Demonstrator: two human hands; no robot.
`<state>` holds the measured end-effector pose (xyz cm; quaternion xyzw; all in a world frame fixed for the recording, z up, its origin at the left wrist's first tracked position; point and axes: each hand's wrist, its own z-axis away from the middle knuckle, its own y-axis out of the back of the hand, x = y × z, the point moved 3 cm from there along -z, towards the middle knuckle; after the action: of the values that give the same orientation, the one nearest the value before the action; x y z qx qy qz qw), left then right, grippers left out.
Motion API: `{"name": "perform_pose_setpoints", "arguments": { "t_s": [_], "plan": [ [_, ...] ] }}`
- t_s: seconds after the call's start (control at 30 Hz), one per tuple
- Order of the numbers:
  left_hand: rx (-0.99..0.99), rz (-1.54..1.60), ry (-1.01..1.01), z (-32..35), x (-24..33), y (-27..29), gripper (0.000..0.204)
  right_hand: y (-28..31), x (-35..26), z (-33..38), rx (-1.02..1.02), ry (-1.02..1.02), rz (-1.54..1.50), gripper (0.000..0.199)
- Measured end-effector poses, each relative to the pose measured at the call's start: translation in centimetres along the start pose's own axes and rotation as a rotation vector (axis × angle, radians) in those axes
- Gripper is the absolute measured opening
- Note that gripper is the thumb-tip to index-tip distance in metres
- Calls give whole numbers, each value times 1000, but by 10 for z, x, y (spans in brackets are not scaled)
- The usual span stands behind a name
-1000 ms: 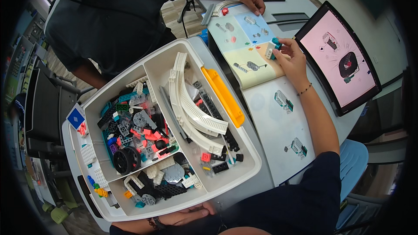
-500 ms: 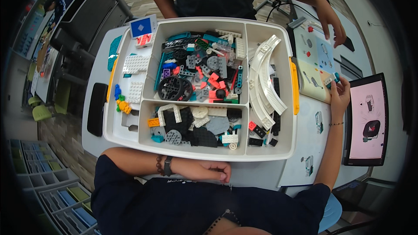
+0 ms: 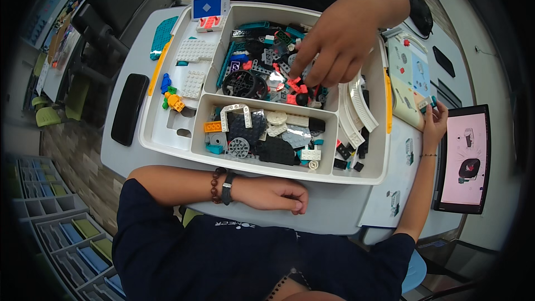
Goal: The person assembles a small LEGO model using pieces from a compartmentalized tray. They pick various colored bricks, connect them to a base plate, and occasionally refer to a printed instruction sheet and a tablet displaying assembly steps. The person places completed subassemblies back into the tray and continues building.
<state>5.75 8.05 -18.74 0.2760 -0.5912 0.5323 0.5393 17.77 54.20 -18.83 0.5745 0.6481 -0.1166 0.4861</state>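
My left hand [image 3: 276,194] rests on the table in front of the white sorting tray [image 3: 278,174], its fingers curled in and nothing seen in them. At the right, my right hand [image 3: 434,125] pinches a small white-and-teal brick piece [image 3: 428,103] above the lower edge of an open picture booklet [image 3: 405,67]. Loose building bricks fill the tray's compartments, with coral, grey and black ones in the large far section. Another person's hand [image 3: 340,44] reaches down into that section, touching or hovering over the coral bricks [image 3: 293,85]; the fingertips' contact is unclear.
A tilted monitor [image 3: 463,159] stands at the right edge, with printed sheets [image 3: 384,206] beside it. White curved track pieces [image 3: 356,114] lie in the tray's right section. A black phone [image 3: 129,110] and a teal plate [image 3: 164,39] are on the table's left side.
The other person's hand has moved from over the booklet into the tray. My view has shifted, so the tray appears higher and farther right. My right hand keeps its piece.
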Motion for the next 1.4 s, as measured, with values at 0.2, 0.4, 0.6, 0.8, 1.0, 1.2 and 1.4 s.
{"name": "perform_pose_setpoints", "arguments": {
  "t_s": [0.2, 0.4, 0.6, 0.8, 1.0, 1.2, 1.4],
  "plan": [
    [-22, -19, -5, 2, 0, -1, 23, -9, -4, -2, -7, 22, 31, 32],
    [-66, -58, -13, 3, 3, -1, 20, 0, -5, 3, -22, 48, 12, 34],
    [-33, -117, -88, 6, 2, 0, 17, -8, -6, 0, -36, 49, 9, 34],
    [-49, -137, -80, 8, 4, 2, 15, -6, -4, -2, -49, 54, -24, 34],
    [-51, -101, -43, 7, 4, 5, 13, -1, 3, -1, -34, 22, -28, 35],
    [-59, -74, -11, 8, 4, 4, 13, -5, -8, 0, -28, 7, 18, 36],
    [-74, -67, 0, 7, 6, 6, 14, -5, -4, 0, -33, 49, -34, 39]
  ]
}}
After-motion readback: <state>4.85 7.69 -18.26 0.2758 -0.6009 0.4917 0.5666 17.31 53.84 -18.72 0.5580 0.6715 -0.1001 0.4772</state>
